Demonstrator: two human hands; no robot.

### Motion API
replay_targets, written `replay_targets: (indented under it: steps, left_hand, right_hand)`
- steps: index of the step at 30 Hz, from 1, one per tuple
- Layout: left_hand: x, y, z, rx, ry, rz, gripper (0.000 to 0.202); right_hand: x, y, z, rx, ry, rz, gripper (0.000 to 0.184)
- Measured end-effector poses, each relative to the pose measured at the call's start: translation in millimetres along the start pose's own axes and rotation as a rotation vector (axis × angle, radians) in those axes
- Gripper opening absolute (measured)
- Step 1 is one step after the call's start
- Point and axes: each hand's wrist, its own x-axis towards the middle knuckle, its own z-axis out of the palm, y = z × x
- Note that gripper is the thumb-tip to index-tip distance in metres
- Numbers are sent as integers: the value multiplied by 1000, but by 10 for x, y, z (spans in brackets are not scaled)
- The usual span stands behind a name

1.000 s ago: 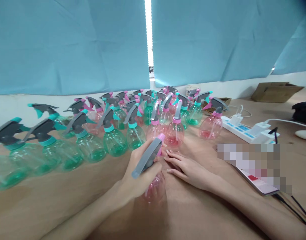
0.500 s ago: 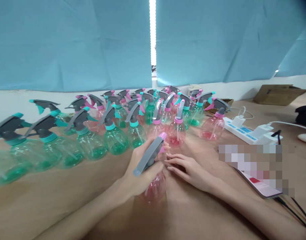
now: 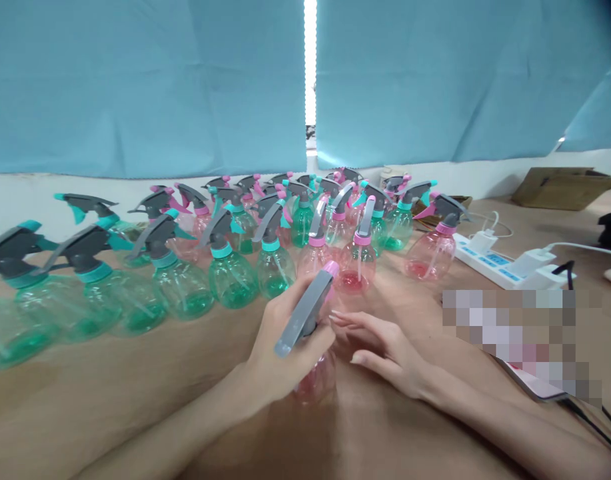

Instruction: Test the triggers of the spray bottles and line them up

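Note:
My left hand [image 3: 285, 347] is wrapped round the neck of a pink spray bottle [image 3: 318, 381] that stands near me on the table. Its grey trigger head [image 3: 305, 313] with a pink nozzle points away from me, and my fingers hide the collar. Just to the right, my right hand [image 3: 385, 347] is open, thumb apart from the fingers. Its fingertips are close beside the held bottle; whether they touch it I cannot tell. Beyond the hands stand a pink spray bottle [image 3: 355, 270] and a green spray bottle [image 3: 275, 270], both upright.
Several green spray bottles [image 3: 188, 293] line the left, with more pink and green ones behind. At right are a pink spray bottle [image 3: 430, 257], a white power strip [image 3: 485, 263] with plugs, and a phone [image 3: 535, 383] on a cable. A brown box [image 3: 565, 190] sits farther back.
My right thumb has spread away from its fingers. My left hand and the held bottle appear slightly farther right in view, with the grip unchanged. The camera view has shifted a little.

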Motion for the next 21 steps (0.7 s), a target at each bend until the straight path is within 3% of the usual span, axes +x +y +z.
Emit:
replay_targets:
  steps: [7, 11, 15, 21]
  left_hand:
    - [-20, -44, 31, -6, -8, -54, 35]
    - [-33, -36, 134, -14, -5, -80, 30]
    - [12, 29, 310, 46, 12, -89, 21]
    - [152, 127, 610, 21, -92, -6, 59]
  right_hand:
    - [-30, -126, 115, -154, 22, -212, 82]
    - [1, -333, 191, -134, 22, -194, 91]
    - [-13, -508, 216, -174, 138, -108, 75]
    - [-217, -623, -58, -272, 157, 39, 53]
